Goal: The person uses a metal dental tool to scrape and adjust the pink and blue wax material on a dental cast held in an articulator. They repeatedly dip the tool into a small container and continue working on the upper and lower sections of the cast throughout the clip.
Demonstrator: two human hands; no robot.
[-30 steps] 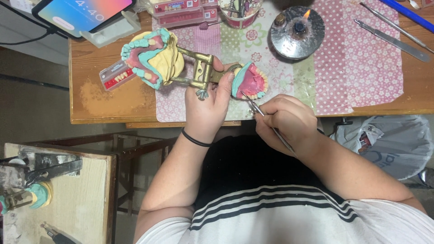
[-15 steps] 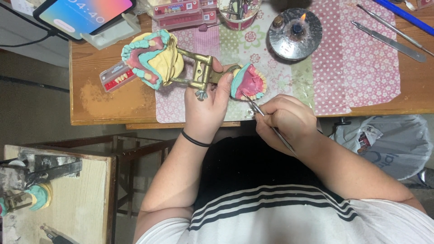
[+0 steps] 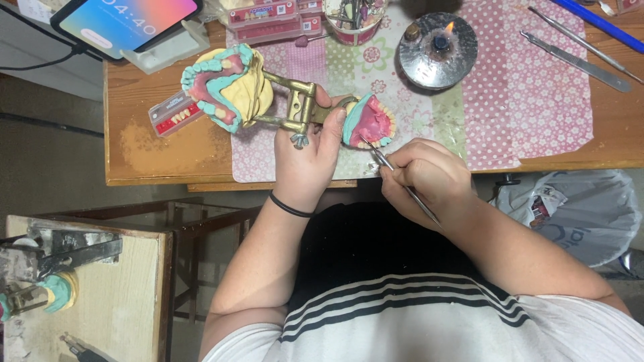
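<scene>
While your left hand [image 3: 305, 157] grips the brass articulator [image 3: 295, 107] at its hinge, fingers wrapped tight round the frame, the opened device lies across the near edge of the wooden table [image 3: 134, 144]. Its left half carries a yellow plaster cast with a pink and teal denture model [image 3: 225, 87]; its right half, just past your thumb, carries the second denture model [image 3: 369, 122], pink wax ringed with pale teeth. Your right hand [image 3: 422, 177] is closed in a pen hold on a thin metal wax instrument [image 3: 402, 184], whose tip touches the near edge of that right model. Under the work lies a patterned pink cloth [image 3: 537, 100]. A lit spirit burner [image 3: 437, 48] stands on the far side, just beyond the right model. Farther right lie long metal tools [image 3: 577, 60], and a phone [image 3: 124, 23] sits propped at the far left.
</scene>
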